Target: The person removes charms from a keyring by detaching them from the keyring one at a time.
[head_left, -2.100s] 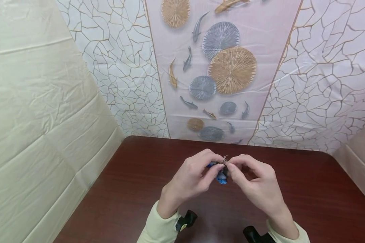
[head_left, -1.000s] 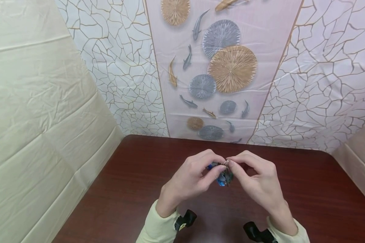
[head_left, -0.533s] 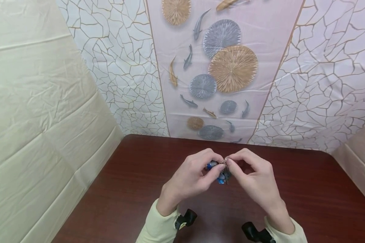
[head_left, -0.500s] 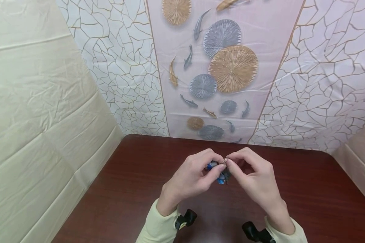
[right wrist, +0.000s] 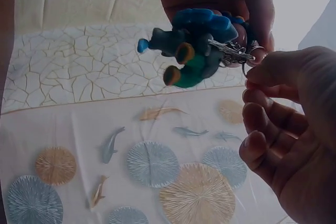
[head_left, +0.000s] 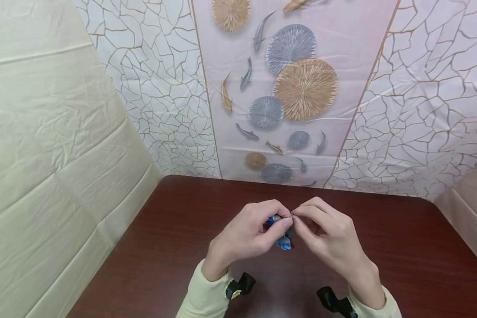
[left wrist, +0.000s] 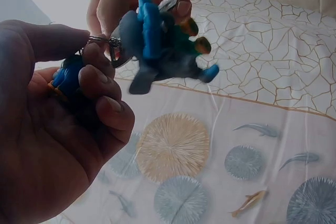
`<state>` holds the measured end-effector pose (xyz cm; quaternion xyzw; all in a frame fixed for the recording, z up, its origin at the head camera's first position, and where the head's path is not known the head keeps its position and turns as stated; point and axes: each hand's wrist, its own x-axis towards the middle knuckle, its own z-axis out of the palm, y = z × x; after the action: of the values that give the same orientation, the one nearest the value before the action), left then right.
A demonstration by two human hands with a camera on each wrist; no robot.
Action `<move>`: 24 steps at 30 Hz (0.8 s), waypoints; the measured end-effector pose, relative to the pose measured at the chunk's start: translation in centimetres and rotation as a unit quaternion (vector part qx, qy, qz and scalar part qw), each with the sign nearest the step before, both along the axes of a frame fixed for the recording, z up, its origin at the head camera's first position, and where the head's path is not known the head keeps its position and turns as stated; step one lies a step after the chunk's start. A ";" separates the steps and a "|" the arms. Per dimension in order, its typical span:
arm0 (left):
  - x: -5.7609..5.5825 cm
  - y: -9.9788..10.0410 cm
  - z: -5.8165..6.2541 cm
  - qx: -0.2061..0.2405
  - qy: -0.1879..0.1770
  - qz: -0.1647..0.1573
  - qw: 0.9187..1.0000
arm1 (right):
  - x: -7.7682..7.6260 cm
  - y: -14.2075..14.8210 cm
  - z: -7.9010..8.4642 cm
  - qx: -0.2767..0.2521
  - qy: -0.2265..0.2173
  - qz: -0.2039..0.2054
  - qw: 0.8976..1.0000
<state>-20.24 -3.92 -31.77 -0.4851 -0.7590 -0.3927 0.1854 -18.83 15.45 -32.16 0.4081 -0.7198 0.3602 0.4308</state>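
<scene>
A: Where's the figurine keychain point(left wrist: 151, 32)?
B: Above the tbl point(head_left: 159, 247).
A: Hands?
B: Also above tbl. L hand point(head_left: 248, 229) & R hand point(head_left: 335, 238) both pinching its metal links point(right wrist: 233, 54).

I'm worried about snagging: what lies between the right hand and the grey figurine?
Small metal links lie between the right hand and the grey figurine; the right wrist view shows them.

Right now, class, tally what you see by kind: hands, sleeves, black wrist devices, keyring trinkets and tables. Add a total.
Hands: 2 (left hand, right hand)
Pale sleeves: 2
Black wrist devices: 2
Keyring trinkets: at least 2, partly hidden
Table: 1
Total: at least 9
</scene>
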 end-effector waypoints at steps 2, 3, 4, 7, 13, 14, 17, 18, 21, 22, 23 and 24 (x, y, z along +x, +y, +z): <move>0.0 0.0 0.0 0.001 0.000 -0.002 1.000 | 0.0 0.0 0.0 -0.006 -0.012 0.007 1.000; 0.0 0.0 0.0 0.000 0.000 -0.003 1.000 | 0.1 0.0 0.0 -0.009 -0.018 0.009 1.000; 0.0 0.0 0.0 0.000 -0.001 -0.003 1.000 | 0.1 0.0 0.0 -0.012 -0.025 0.012 1.000; 0.0 0.1 0.0 0.000 0.005 0.001 1.000 | 0.1 0.0 0.0 -0.021 -0.049 0.020 0.998; 0.0 0.1 0.0 0.005 0.026 0.009 1.000 | 0.2 0.4 0.0 -0.037 -0.098 0.014 0.994; 0.0 0.1 0.0 0.007 0.026 0.007 1.000 | 0.2 0.4 0.0 -0.039 -0.105 0.011 0.994; -0.1 0.0 0.0 0.009 0.027 0.002 1.000 | 0.2 0.6 -0.2 -0.043 -0.125 0.008 0.991; -0.1 0.0 0.0 0.008 0.028 0.001 1.000 | 0.2 0.6 -0.2 -0.045 -0.132 0.010 0.990; -0.2 0.0 0.0 0.007 0.032 0.005 0.999 | 0.2 0.8 -0.4 -0.052 -0.152 0.016 0.987; -0.2 0.0 0.0 0.007 0.033 0.006 0.999 | 0.2 0.9 -0.4 -0.054 -0.158 0.019 0.986; -0.2 0.0 0.1 0.006 0.033 0.008 0.999 | 0.2 0.9 -0.5 -0.056 -0.163 0.021 0.985; -0.2 0.0 0.1 0.006 0.033 0.010 0.999 | 0.2 1.0 -0.4 -0.057 -0.166 0.021 0.984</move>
<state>-20.46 -3.89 -31.68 -0.4889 -0.7548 -0.3796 0.2169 -18.61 16.43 -32.61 0.3329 -0.7508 0.4720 0.3205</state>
